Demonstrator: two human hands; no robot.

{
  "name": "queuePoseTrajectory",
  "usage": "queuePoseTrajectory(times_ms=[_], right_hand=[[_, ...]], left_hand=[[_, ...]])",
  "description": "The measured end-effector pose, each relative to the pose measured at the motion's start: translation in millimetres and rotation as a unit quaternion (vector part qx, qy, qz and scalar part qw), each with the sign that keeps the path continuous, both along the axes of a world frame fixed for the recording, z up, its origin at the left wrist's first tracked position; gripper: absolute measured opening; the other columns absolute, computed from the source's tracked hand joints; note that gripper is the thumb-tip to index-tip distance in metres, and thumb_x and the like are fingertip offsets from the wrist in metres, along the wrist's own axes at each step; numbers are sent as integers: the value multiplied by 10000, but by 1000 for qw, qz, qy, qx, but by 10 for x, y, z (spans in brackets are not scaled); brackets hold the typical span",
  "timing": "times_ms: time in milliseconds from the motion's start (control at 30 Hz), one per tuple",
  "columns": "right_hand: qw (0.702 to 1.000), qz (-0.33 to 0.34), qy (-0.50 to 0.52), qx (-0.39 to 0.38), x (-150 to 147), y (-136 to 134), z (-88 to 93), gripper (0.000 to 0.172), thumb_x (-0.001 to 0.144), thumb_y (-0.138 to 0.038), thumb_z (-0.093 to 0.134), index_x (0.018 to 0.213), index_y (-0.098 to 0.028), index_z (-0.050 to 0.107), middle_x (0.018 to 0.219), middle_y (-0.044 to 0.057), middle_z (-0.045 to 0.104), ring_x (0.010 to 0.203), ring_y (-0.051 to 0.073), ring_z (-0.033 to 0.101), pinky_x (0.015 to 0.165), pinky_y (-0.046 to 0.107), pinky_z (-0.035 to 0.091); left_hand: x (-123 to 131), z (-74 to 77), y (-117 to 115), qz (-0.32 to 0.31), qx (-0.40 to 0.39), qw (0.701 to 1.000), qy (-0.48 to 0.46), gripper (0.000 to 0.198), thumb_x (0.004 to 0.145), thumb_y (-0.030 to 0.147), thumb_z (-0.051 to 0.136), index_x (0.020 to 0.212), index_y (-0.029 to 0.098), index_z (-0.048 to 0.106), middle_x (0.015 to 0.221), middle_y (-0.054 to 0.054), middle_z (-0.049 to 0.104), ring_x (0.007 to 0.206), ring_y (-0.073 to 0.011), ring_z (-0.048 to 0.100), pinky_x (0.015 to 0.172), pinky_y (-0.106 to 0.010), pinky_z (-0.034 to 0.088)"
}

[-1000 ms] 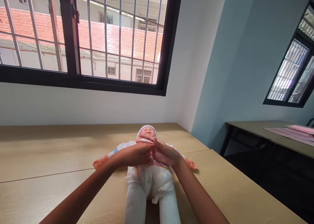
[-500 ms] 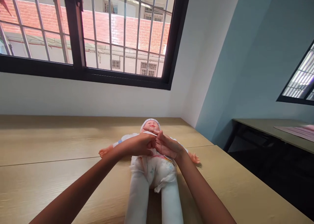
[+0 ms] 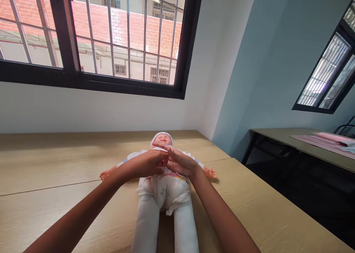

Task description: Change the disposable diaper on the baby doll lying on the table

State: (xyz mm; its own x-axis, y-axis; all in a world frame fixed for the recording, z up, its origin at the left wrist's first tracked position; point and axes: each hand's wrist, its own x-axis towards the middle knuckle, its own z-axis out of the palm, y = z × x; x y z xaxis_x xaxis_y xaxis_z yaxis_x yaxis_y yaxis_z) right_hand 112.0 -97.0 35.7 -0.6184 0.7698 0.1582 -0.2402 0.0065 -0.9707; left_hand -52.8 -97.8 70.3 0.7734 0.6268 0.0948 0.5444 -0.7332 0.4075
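A baby doll in a white cap, top, diaper and leggings lies face up on the wooden table, arms spread to the sides. Above its chest my two hands meet. My left hand has its fingers partly bent and its thumb apart, touching the fingers of the other hand. My right hand is turned palm up with its fingers stretched toward the left. No object shows in either hand. The fingers overlap, hiding some of them and part of the doll's top. A loose diaper tab hangs at its thigh.
The wooden table meets a white wall under a barred window. At the right, past a dark gap, stands another table with pink sheets on it.
The camera has turned slightly right, so the doll, hands and window appear farther left. My hands remain together over the doll's chest, with only slight finger movement.
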Motion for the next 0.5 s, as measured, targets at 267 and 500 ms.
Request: queuePoseTrajectory(times_ms=[267, 500], right_hand=[[1000, -13, 8, -5, -4, 6, 3, 691, 786, -583, 641, 1328, -184, 483, 935, 26, 645, 880, 173, 593, 878, 308, 433], [999, -23, 21, -9, -12, 13, -25, 584, 783, -544, 661, 1226, -179, 556, 1018, 41, 636, 1005, 172, 578, 892, 295, 446]], left_hand=[[-54, -72, 142, -32, -14, 999, -35, 53, 753, 190, 461, 703, 175, 455, 707, 6, 471, 616, -114, 374, 544, -241, 302], [-48, -93, 195, -4, -35, 997, -66, 148, 777, 264, 454, 723, 152, 534, 794, -28, 541, 694, -134, 439, 590, -248, 373]])
